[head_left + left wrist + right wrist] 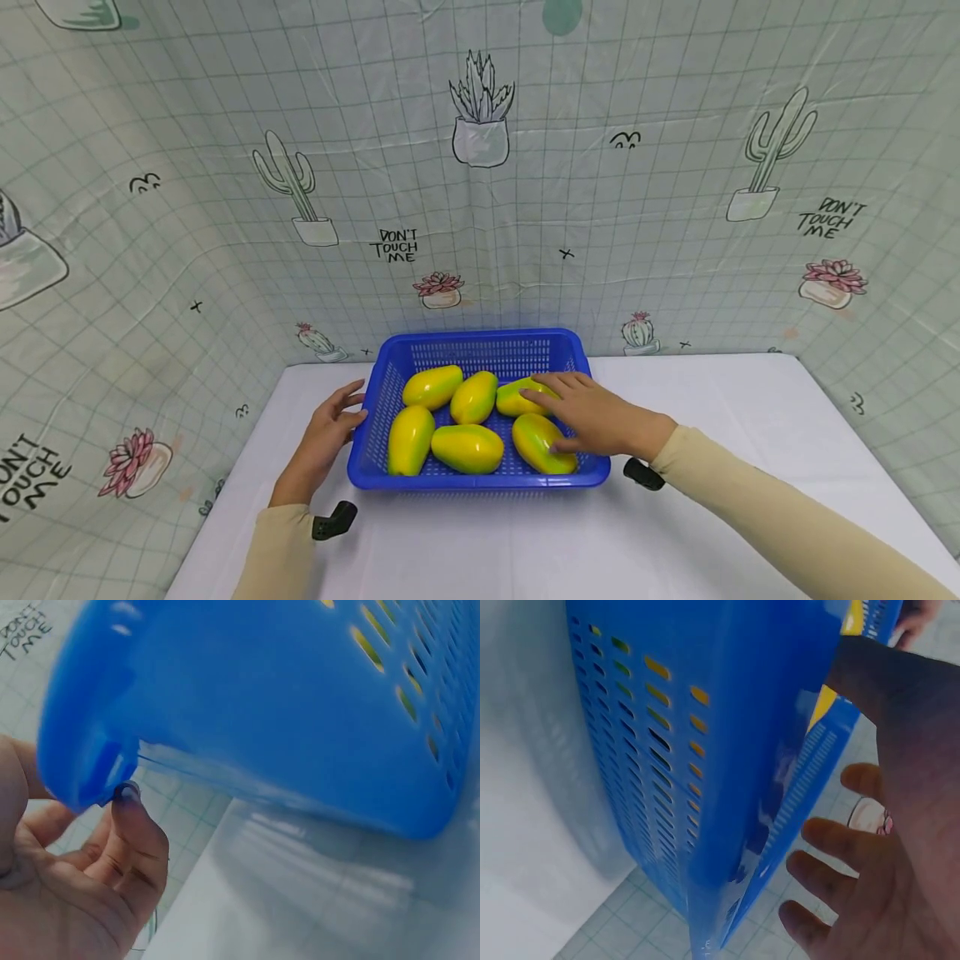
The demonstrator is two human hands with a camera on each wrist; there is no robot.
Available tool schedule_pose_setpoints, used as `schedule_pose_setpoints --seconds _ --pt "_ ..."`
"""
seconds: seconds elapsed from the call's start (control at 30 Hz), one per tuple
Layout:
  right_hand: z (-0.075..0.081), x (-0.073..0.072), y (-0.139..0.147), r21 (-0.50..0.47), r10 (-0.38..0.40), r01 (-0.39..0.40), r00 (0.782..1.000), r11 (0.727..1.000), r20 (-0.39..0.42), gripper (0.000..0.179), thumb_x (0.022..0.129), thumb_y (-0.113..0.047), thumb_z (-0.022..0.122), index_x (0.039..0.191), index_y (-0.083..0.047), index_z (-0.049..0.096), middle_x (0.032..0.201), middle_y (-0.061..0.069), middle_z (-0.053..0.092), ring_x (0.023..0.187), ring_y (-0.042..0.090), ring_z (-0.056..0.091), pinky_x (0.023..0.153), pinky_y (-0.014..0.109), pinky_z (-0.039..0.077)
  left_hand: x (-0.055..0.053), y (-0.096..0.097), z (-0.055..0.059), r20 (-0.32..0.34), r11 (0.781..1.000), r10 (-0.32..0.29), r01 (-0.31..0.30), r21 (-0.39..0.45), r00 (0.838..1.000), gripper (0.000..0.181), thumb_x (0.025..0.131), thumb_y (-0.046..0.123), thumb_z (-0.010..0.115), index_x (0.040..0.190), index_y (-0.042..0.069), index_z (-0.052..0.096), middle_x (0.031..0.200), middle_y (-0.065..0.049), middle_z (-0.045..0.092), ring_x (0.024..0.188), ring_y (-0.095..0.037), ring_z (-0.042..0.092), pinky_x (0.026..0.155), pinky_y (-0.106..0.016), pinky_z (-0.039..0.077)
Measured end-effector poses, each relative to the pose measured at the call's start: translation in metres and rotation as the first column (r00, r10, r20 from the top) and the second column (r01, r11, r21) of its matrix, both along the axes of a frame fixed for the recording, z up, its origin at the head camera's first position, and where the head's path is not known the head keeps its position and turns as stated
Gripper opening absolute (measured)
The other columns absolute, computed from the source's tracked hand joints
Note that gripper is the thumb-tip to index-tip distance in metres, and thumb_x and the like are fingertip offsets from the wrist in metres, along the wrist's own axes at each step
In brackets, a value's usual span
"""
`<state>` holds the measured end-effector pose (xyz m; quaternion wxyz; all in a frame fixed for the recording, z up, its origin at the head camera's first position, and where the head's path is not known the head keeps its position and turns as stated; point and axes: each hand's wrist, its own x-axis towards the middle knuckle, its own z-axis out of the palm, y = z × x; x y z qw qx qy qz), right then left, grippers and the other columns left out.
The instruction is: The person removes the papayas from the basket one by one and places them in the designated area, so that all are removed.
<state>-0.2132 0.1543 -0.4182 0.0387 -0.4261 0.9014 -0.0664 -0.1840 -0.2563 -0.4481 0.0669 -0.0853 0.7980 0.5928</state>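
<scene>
Several glossy yellow-green mangoes lie in a blue plastic basket on the table. The person's left hand is at the basket's left rim, its fingers curled under the edge in the left wrist view, the thumb at the rim's top. Over the basket's right side reaches the right hand, fingers spread apart. Its fingertips overlap the back right mango, while its thumb lies over the front right mango. In the right wrist view the fingers show gently bent beside the basket's wall, with the thumb partly hidden behind the rim.
A white cloth covers the table. Behind and at both sides hangs a grid-patterned curtain printed with cacti, close to the basket's back edge. Black wrist cameras sit on both wrists, low near the basket's front corners.
</scene>
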Motion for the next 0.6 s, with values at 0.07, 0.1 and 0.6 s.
schedule_pose_setpoints --seconds 0.07,0.1,0.6 --pt "0.0005 -0.0015 -0.001 0.023 0.012 -0.013 1.0 1.0 0.026 0.081 0.092 -0.035 0.084 0.158 -0.008 0.047 0.163 0.022 0.042 0.148 0.045 0.041 0.121 0.064 0.031 -0.0006 -0.0005 -0.0006 0.024 0.999 0.012 -0.013 0.048 1.0 0.06 0.11 0.007 0.049 0.167 0.009 0.03 0.162 -0.024 0.04 0.131 -0.035 0.055 0.108 -0.039 0.047" --pt "0.0007 -0.0022 -0.0016 0.035 0.018 -0.019 0.999 0.999 0.037 0.081 0.092 -0.035 0.085 0.158 -0.008 0.047 0.163 0.022 0.041 0.149 0.045 0.041 0.121 0.064 0.031 -0.001 -0.0006 -0.0008 0.035 0.998 0.019 -0.021 0.065 0.999 0.061 0.11 0.006 0.05 0.167 0.01 0.03 0.162 -0.023 0.039 0.131 -0.034 0.055 0.106 -0.037 0.048" --pt "0.004 -0.0077 -0.0104 0.175 0.096 -0.107 0.993 0.979 0.071 0.096 0.081 -0.032 0.094 0.16 -0.011 0.044 0.163 0.017 0.042 0.15 0.039 0.04 0.122 0.058 0.034 -0.0028 -0.0046 -0.0022 0.087 0.973 0.026 -0.045 0.227 0.996 0.055 0.11 0.003 0.05 0.163 0.0 0.036 0.159 -0.021 0.038 0.102 -0.011 0.061 0.086 -0.02 0.054"
